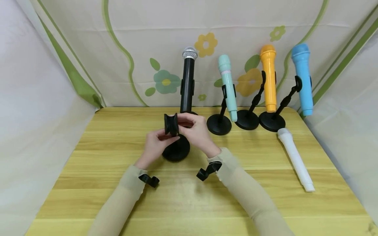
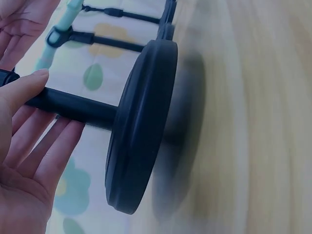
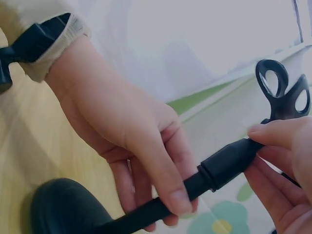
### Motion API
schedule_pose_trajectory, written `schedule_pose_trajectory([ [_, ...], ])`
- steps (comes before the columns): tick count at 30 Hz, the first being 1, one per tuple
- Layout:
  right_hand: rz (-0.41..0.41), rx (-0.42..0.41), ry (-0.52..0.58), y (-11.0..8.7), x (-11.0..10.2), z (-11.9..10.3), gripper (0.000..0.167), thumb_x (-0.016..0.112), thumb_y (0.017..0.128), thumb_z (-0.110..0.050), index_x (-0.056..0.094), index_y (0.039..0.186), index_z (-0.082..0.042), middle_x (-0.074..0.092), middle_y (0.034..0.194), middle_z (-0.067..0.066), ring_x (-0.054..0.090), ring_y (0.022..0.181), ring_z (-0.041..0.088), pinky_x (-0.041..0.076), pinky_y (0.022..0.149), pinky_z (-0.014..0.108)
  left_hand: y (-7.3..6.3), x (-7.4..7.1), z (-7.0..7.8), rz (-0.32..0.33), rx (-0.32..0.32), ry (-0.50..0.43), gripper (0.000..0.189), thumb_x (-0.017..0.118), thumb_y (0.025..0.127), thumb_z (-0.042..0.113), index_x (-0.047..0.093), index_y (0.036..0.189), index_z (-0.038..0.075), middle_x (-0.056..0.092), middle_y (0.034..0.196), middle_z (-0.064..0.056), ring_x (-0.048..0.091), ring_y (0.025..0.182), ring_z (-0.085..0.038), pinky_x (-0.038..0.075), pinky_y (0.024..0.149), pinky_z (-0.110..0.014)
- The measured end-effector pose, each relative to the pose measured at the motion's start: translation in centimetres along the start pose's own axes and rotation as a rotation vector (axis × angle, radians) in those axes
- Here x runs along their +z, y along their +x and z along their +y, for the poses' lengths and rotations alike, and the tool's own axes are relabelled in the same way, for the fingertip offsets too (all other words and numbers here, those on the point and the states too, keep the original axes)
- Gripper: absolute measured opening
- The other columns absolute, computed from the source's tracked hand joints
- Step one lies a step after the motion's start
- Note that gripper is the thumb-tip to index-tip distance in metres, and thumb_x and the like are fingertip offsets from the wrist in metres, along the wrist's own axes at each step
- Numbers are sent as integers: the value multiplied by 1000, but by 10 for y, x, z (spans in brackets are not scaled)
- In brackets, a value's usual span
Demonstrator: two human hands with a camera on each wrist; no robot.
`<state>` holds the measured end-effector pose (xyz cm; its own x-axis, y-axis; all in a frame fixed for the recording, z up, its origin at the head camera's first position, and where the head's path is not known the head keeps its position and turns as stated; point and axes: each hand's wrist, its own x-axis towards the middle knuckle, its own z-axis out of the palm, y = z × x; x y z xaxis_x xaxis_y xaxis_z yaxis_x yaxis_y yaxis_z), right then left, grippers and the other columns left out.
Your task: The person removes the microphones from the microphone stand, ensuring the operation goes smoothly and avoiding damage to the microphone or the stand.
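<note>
A black desktop microphone stand (image 1: pixel 176 151) is in front of me, its two-pronged clip (image 3: pixel 280 100) at the top holding no microphone. My left hand (image 1: pixel 153 146) grips its pole between thumb and fingers. With thumb and fingertips, my right hand (image 1: pixel 199 131) pinches the neck just below the clip. The round base (image 2: pixel 141 129) looks slightly raised in the left wrist view, with a shadow on the table beside it. To the right lies a white microphone (image 1: pixel 296 160), touched by neither hand.
Behind, in stands, are a black microphone with silver head (image 1: pixel 188 82), a mint one (image 1: pixel 227 85), an orange one (image 1: pixel 268 78) and a blue one (image 1: pixel 303 80). The wooden table (image 1: pixel 118 141) ends at a patterned curtain (image 1: pixel 147 32).
</note>
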<state>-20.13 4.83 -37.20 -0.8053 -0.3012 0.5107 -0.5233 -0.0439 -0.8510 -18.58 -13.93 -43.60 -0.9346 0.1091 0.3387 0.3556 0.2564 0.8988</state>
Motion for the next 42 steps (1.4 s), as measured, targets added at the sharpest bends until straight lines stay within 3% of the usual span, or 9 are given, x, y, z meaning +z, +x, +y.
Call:
schedule_pose_trajectory([
  [6, 51, 9, 34, 13, 28, 7, 26, 76, 92, -2, 75, 118, -2, 75, 107, 7, 72, 96, 18, 59, 85, 36, 1, -21, -4, 98, 15, 61, 18, 86, 86, 22, 81, 100, 12, 77, 90, -3, 74, 83, -18, 59, 74, -26],
  [13, 154, 34, 49, 30, 58, 19, 27, 74, 93, 1, 73, 120, 0, 74, 111, 10, 70, 100, 15, 57, 90, 32, 17, -42, -14, 165, 18, 148, 19, 85, 87, 23, 81, 100, 9, 77, 90, -4, 74, 83, -16, 57, 75, -24],
  [19, 196, 93, 30, 48, 80, 30, 31, 74, 92, 2, 71, 123, -1, 73, 114, 9, 69, 102, 12, 55, 91, 26, 30, -60, -23, 203, -23, 183, 21, 83, 89, 20, 80, 104, 5, 77, 93, -9, 74, 87, -21, 57, 80, -29],
  [26, 195, 206, -24, 76, 84, 44, 30, 76, 94, -8, 73, 124, -6, 74, 111, 2, 68, 101, 8, 54, 88, 21, 52, -72, -33, 184, -83, 206, 30, 84, 88, 32, 80, 110, 11, 77, 97, -5, 72, 91, -17, 57, 84, -35],
  [33, 159, 306, -65, 95, 82, 57, 29, 76, 95, -23, 76, 121, -13, 73, 109, -6, 66, 99, 5, 56, 82, 21, 74, -80, -43, 158, -134, 191, 32, 83, 89, 33, 80, 113, 12, 76, 101, -6, 72, 96, -18, 57, 88, -37],
  [42, 141, 303, -96, 104, 82, 68, 26, 74, 97, -21, 76, 122, -13, 72, 112, -4, 65, 102, 6, 55, 84, 20, 89, -80, -51, 184, -162, 187, 32, 81, 91, 28, 78, 116, 8, 75, 106, -9, 70, 101, -21, 56, 91, -36],
])
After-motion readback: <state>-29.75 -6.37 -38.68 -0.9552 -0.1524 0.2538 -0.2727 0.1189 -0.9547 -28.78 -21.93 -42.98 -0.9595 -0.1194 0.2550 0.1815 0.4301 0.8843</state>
